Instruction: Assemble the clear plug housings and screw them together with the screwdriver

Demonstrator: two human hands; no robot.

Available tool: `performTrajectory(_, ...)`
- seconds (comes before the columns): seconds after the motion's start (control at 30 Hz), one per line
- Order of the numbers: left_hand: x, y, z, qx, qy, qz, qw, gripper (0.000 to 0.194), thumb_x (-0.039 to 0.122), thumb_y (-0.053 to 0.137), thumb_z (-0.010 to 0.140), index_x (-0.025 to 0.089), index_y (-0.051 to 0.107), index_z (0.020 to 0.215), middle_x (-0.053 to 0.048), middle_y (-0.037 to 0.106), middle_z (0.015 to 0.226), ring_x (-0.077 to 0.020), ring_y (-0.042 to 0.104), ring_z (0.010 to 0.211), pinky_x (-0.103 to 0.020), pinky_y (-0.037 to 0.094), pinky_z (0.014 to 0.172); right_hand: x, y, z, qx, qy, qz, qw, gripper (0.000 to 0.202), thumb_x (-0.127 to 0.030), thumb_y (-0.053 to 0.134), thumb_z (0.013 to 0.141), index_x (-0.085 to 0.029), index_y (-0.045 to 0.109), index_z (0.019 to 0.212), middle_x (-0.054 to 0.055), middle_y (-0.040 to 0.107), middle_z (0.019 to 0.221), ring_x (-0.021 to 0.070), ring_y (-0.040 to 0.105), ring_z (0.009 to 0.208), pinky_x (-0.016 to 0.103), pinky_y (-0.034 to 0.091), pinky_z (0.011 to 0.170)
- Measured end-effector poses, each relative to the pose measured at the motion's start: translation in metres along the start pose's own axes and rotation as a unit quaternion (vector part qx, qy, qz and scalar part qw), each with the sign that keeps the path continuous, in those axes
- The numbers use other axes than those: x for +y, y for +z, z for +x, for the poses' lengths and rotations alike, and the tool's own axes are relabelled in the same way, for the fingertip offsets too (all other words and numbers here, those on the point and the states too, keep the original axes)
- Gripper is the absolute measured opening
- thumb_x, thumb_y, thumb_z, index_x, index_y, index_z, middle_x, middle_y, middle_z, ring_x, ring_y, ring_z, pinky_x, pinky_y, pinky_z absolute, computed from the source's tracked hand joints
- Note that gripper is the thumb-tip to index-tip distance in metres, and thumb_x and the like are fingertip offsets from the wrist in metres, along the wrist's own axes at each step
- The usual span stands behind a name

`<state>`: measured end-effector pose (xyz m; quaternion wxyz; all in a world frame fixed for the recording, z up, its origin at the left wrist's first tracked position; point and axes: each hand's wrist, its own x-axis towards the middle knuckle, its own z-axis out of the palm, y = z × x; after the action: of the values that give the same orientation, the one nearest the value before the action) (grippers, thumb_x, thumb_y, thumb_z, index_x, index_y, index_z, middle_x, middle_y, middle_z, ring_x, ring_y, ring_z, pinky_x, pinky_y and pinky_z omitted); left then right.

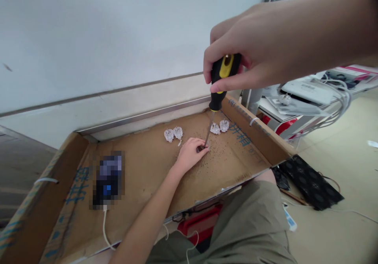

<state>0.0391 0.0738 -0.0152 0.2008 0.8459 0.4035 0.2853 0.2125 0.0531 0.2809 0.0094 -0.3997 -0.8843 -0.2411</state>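
My right hand (233, 47) is wrapped round the black and yellow handle of a screwdriver (217, 98), held nearly upright with its shaft slanting down. Its tip meets a spot between the fingertips of my left hand (190, 154). Those fingers pinch a small clear plug (207, 148) against the cardboard; most of it is hidden by the hand and only a see-through edge shows. Two clear plugs (173, 133) with pins up lie beyond my left hand, and another pair of clear plugs (220, 126) sits to the right, behind the screwdriver's shaft.
Many tiny dark screws (220, 150) are scattered over the cardboard tray (141, 169), which has raised side walls. A blurred-out phone-like device (108, 181) with a white cable (104, 228) lies at left. A side table (274, 112) with cables stands at right.
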Motion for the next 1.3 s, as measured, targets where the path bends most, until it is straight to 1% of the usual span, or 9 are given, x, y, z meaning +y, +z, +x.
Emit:
performTrajectory(0.23,0.003,-0.002,0.001,-0.007,-0.006,0.004,1.000,0.011,0.032,0.061,0.082,0.022,0.065,0.080,-0.001,0.070,0.096,-0.0186,0.059,0.095,-0.035,0.045,0.089,0.001,0.001,0.009,-0.063,0.139,-0.065,0.986,0.059,-0.076,0.041,0.071,-0.028,0.069,0.091,-0.001,0.052,0.062,0.0197,0.055,0.064,0.038,0.043,0.061)
performTrajectory(0.4,0.004,-0.003,0.001,-0.008,-0.006,0.002,1.000,0.012,0.033,0.061,0.082,0.022,0.065,0.080,-0.001,0.070,0.097,-0.0188,0.059,0.095,-0.036,0.045,0.089,0.002,0.004,0.014,0.004,0.096,-0.067,0.993,0.054,-0.071,0.039,0.071,-0.027,0.069,0.085,0.002,0.053,0.062,0.0239,0.056,0.066,0.039,0.043,0.056)
performTrajectory(0.63,0.008,-0.004,0.001,-0.015,-0.017,0.025,0.999,0.013,0.032,0.060,0.083,0.022,0.064,0.078,-0.001,0.069,0.099,-0.0193,0.057,0.096,-0.035,0.044,0.089,-0.008,-0.009,0.024,-0.104,0.113,-0.049,0.987,0.041,-0.059,0.051,0.072,-0.029,0.067,0.094,-0.010,0.053,0.048,0.0109,0.050,0.044,0.031,0.042,0.063)
performTrajectory(0.8,0.008,-0.005,0.001,-0.024,-0.020,0.040,0.999,0.011,0.030,0.059,0.083,0.021,0.063,0.078,-0.002,0.069,0.095,-0.0196,0.058,0.095,-0.035,0.045,0.087,-0.003,-0.003,0.015,-0.081,0.152,0.014,0.985,0.030,-0.049,0.060,0.071,-0.030,0.067,0.094,-0.013,0.052,0.045,0.0082,0.048,0.042,0.026,0.037,0.057)
performTrajectory(1.0,0.014,-0.003,0.006,-0.043,-0.019,0.042,0.998,0.010,0.029,0.058,0.084,0.022,0.065,0.083,-0.002,0.069,0.095,-0.0198,0.059,0.095,-0.035,0.047,0.088,0.013,-0.002,0.009,-0.072,0.077,0.057,0.993,0.036,-0.041,0.071,0.064,-0.032,0.067,0.099,-0.018,0.058,0.059,0.0009,0.045,0.040,0.019,0.029,0.045)
performTrajectory(1.1,0.020,-0.034,-0.007,-0.010,-0.013,0.073,0.997,0.020,0.032,0.057,0.084,0.024,0.065,0.100,-0.003,0.068,0.108,-0.0196,0.060,0.102,-0.035,0.046,0.092,0.013,-0.001,0.009,-0.045,0.047,0.055,0.996,0.037,-0.046,0.065,0.064,-0.031,0.067,0.098,-0.016,0.057,0.056,0.0036,0.045,0.037,0.019,0.026,0.040)
performTrajectory(1.17,0.014,-0.074,-0.032,0.087,-0.050,0.137,0.985,0.029,0.037,0.055,0.085,0.025,0.062,0.111,-0.003,0.064,0.118,-0.0210,0.057,0.111,-0.038,0.043,0.099,0.014,0.001,0.009,-0.028,0.027,0.065,0.997,0.036,-0.046,0.063,0.065,-0.030,0.067,0.097,-0.015,0.057,0.056,0.0042,0.046,0.037,0.018,0.026,0.039)
performTrajectory(1.23,-0.006,-0.121,-0.065,0.212,-0.160,0.224,0.938,0.035,0.041,0.052,0.084,0.024,0.061,0.114,-0.004,0.063,0.121,-0.0245,0.055,0.116,-0.044,0.040,0.103,0.016,0.003,0.008,-0.019,0.010,0.071,0.997,0.034,-0.042,0.062,0.065,-0.029,0.068,0.095,-0.015,0.058,0.058,0.0037,0.047,0.038,0.016,0.027,0.040)
performTrajectory(1.3,-0.037,-0.162,-0.099,0.316,-0.345,0.260,0.845,0.045,0.044,0.052,0.081,0.021,0.059,0.119,-0.007,0.062,0.124,-0.0286,0.055,0.116,-0.047,0.042,0.101,0.020,0.004,0.008,-0.014,-0.004,0.077,0.997,0.032,-0.039,0.062,0.065,-0.029,0.068,0.094,-0.016,0.059,0.059,0.0033,0.047,0.038,0.014,0.027,0.039)
